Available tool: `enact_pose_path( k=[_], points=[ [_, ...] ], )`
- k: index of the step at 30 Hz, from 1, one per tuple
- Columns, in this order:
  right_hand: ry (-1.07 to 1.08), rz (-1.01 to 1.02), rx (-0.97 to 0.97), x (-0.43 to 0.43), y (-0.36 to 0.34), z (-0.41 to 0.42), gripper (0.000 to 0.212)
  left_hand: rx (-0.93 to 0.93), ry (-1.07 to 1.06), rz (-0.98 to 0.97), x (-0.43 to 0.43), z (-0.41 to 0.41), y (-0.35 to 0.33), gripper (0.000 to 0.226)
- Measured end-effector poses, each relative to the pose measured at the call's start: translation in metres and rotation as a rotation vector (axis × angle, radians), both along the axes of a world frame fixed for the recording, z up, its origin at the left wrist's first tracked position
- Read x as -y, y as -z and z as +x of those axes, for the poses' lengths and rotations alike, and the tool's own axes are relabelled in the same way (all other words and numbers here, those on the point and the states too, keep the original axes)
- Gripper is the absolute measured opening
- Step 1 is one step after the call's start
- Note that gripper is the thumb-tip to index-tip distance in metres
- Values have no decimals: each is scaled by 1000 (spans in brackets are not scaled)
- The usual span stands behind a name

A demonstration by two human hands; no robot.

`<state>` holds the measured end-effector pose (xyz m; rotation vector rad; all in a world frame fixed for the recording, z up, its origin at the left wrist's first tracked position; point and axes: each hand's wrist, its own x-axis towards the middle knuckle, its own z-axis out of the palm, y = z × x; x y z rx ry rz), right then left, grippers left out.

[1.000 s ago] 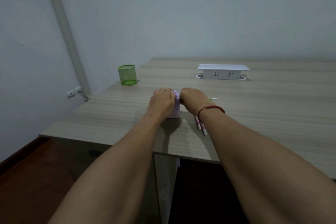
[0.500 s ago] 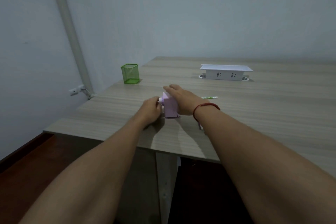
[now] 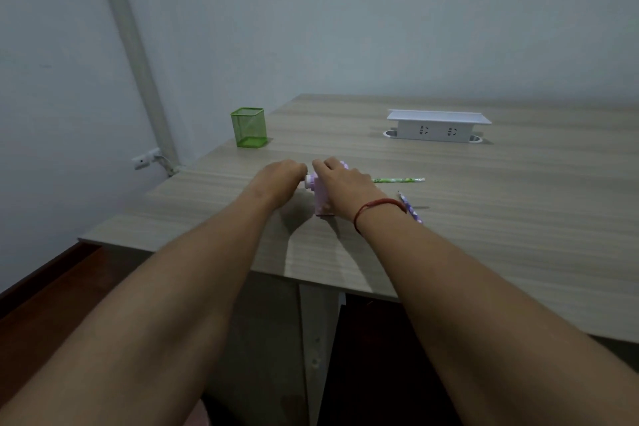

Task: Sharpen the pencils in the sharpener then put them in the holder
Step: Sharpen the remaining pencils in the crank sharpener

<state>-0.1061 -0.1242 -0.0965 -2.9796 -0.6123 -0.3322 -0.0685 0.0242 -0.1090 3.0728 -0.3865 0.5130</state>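
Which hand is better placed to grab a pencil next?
Probably right: the right hand, on the sharpener, is beside the green pencil and purple pencil; the left hand is on its far side.

The right hand [image 3: 345,183] is covering the top and far side of the lilac sharpener [image 3: 321,201], leaving only its near face showing. The left hand [image 3: 280,178] is curling its fingers over whatever it is meeting at the sharpener's left side, hiding it. The green pencil [image 3: 401,180] is losing its left end behind the right hand. The purple pencil [image 3: 413,212] is disappearing behind the right wrist. The bench [image 3: 518,225] is running off the right edge.
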Motion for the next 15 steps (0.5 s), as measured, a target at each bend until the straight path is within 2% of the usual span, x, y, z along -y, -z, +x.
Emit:
enact_pose_path(
  k=[7, 10, 15],
  points=[
    [54, -38, 24, -6, 1, -2, 66, 98, 34, 71, 2, -1, -5, 23],
    [87, -32, 8, -9, -4, 0, 48, 156, 53, 20, 5, -2, -21, 22],
    [122, -5, -56, -14, -12, 5, 44, 183, 89, -7, -7, -24, -17, 15]
  ],
)
